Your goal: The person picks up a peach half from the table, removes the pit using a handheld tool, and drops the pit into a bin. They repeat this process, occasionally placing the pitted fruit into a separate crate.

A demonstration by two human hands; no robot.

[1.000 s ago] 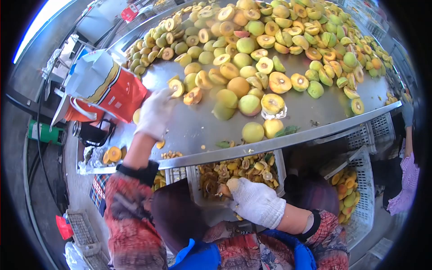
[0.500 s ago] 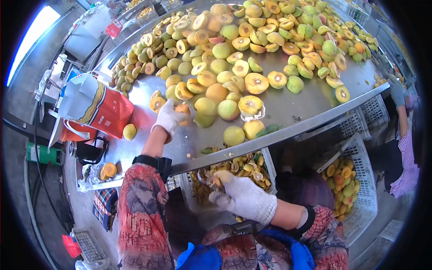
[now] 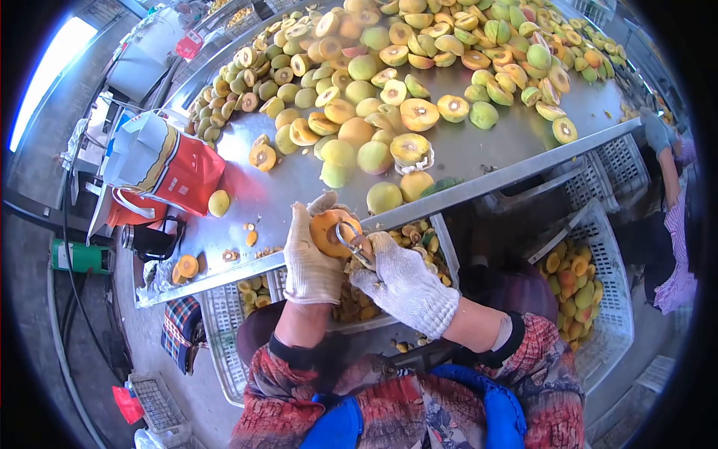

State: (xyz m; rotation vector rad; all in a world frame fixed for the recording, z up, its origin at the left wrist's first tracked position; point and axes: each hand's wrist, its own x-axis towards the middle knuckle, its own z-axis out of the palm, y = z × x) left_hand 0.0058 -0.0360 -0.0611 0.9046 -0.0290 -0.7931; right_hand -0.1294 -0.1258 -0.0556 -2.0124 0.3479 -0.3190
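Note:
Gloved in white, my left hand (image 3: 309, 263) grips an orange-fleshed peach half (image 3: 324, 233) above the table's front edge, its cut face turned to the right. My right hand (image 3: 410, 286), also gloved, is closed around the handle of a pitting tool (image 3: 363, 247). The curved metal loop at the tool's end meets the cut face of the half. Under both hands, a crate (image 3: 446, 247) of pits and scraps is partly hidden. Beyond them, many peaches and peach halves (image 3: 419, 115) are heaped on the metal table (image 3: 479, 159).
A red and white bag (image 3: 187, 168) stands at the table's left side, with a yellow peach (image 3: 218, 203) by it. A white crate (image 3: 609, 314) holding fruit is at lower right. Another person's gloved hand (image 3: 658, 133) shows at the far right.
My left hand has come back from the table toward me with a peach half. My right hand has risen slightly, and its tool now meets that half.

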